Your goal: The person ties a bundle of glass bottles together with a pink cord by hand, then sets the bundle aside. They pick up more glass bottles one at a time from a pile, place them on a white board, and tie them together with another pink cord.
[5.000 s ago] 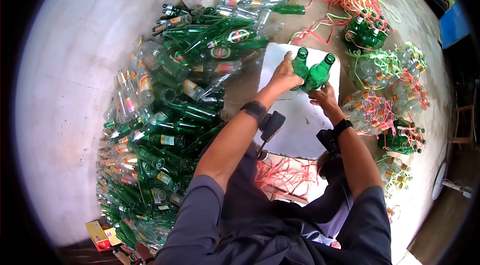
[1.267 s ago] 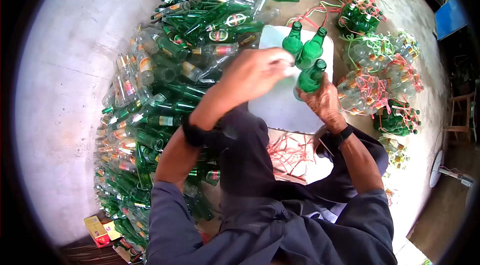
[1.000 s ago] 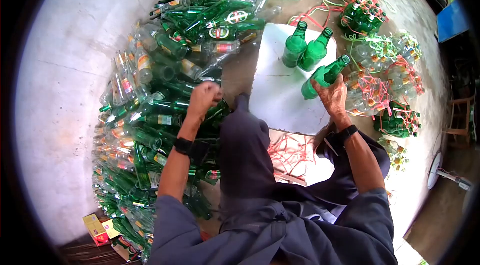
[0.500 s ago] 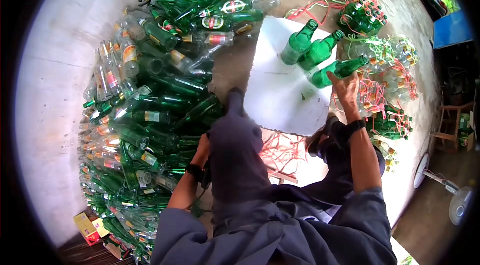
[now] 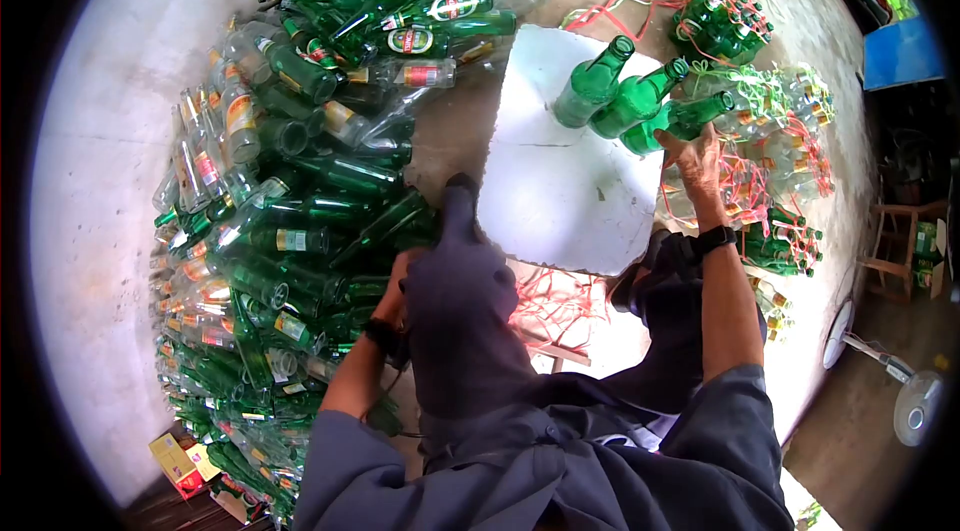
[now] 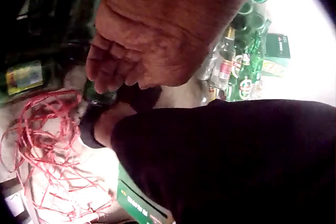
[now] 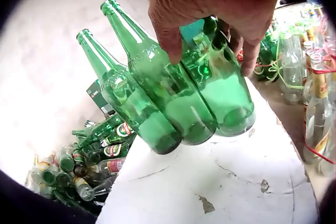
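I judge that I am lining up green bottles on the white board (image 5: 570, 201), and that placing the third one is the step in hand. My right hand (image 7: 215, 3) is gripping that third bottle (image 7: 226, 100) round its upper part, the thumb pressing one side and the fingers curling round the other, so they are clamped on glass. Its base is resting on the board and its side is touching the middle bottle (image 7: 163, 82), which is standing against the end bottle (image 7: 128, 95); all three are making one close row near the board's far right edge. As I am reading it, the next move is calling for squaring this bottle with its neighbours, then loosening gently so that nothing is tipping.

My right arm is stretching forward past my right leg, the wrist bending over the bottle. My left arm is hanging low beside my left knee, the left hand (image 6: 149, 45) lying by the heap of bottles (image 5: 340, 241). Its fingers are lying close together, bending loosely, and I am seeing nothing in them; whether they are touching the dark bottle (image 6: 98, 96) just beside their tips, I cannot tell
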{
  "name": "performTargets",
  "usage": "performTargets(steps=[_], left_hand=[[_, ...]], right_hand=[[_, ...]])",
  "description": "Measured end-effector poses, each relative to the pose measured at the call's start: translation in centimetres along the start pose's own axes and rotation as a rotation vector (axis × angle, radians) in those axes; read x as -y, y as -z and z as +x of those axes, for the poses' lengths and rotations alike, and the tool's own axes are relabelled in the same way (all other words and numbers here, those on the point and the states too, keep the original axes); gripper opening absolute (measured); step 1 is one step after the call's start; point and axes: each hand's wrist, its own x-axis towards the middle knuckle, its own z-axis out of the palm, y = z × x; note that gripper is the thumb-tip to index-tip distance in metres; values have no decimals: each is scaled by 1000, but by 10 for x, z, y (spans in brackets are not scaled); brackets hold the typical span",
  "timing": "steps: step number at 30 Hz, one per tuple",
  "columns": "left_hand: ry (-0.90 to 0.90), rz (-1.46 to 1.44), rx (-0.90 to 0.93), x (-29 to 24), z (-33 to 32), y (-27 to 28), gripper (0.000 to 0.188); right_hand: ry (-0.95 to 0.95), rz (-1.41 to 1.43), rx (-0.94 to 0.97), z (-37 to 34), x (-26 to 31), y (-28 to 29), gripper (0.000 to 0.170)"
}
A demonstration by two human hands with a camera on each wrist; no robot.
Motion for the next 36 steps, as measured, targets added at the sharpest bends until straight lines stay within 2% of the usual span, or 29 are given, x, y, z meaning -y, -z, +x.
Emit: performTargets(steps=[1, 3, 5, 7, 8, 10, 11, 12, 13, 14, 16, 19, 20, 21, 23, 27, 30, 32, 36], left_hand=[[-34, 71, 33, -32, 18, 0, 27], [231, 382, 113, -35, 78, 9, 24], [242, -1, 138, -66, 109, 11, 25], [227, -40, 225, -121, 136, 2, 36], [222, -36, 226, -142, 149, -5, 36], [140, 29, 386, -176, 171, -23, 47], [138, 31, 388, -190, 179, -35, 47], [26, 68, 437, -203, 186, -50, 56], [-86, 103, 487, -209, 194, -65, 66], [-89, 106, 491, -212, 200, -83, 66], [-227, 115, 434, -210, 215, -115, 74], [-291, 181, 534, -227, 232, -138, 79], [-509, 278, 569, -234, 226, -138, 77], [-505, 276, 580, -231, 230, -145, 77], [-280, 131, 595, -227, 239, -157, 76], [-252, 121, 620, -227, 237, -156, 75], [-308, 123, 657, -230, 232, -153, 77], [-114, 44, 611, -232, 224, -152, 79], [-219, 111, 569, -227, 224, -151, 80]], right_hand=[[-1, -2, -2, -2, 0, -1, 46], [-57, 125, 20, -7, 0, -6, 50], [-124, 206, 5, -12, -4, -9, 53], [-176, 347, 7, -15, -21, -15, 53], [-202, 354, -9, -16, -29, -17, 53], [-210, 351, 3, -16, -42, -20, 53], [-221, 345, 19, -16, -47, -20, 53], [-211, 362, 27, -15, -51, -21, 48], [-211, 363, 22, -15, -50, -20, 48], [-239, 376, 37, -14, -50, -20, 45], [-237, 390, 66, -13, -50, -20, 39], [-197, 327, 161, -10, -51, -15, 36], [-147, 232, 150, -11, -52, -15, 30], [-157, 231, 143, -9, -53, -14, 30], [-250, 237, 176, -5, -53, -13, 25], [-275, 187, 191, -3, -46, -13, 23], [-272, 216, 176, -5, -43, -18, 24], [-252, 249, 141, -6, -43, -22, 25], [-223, 209, 141, -5, -52, -24, 23]])
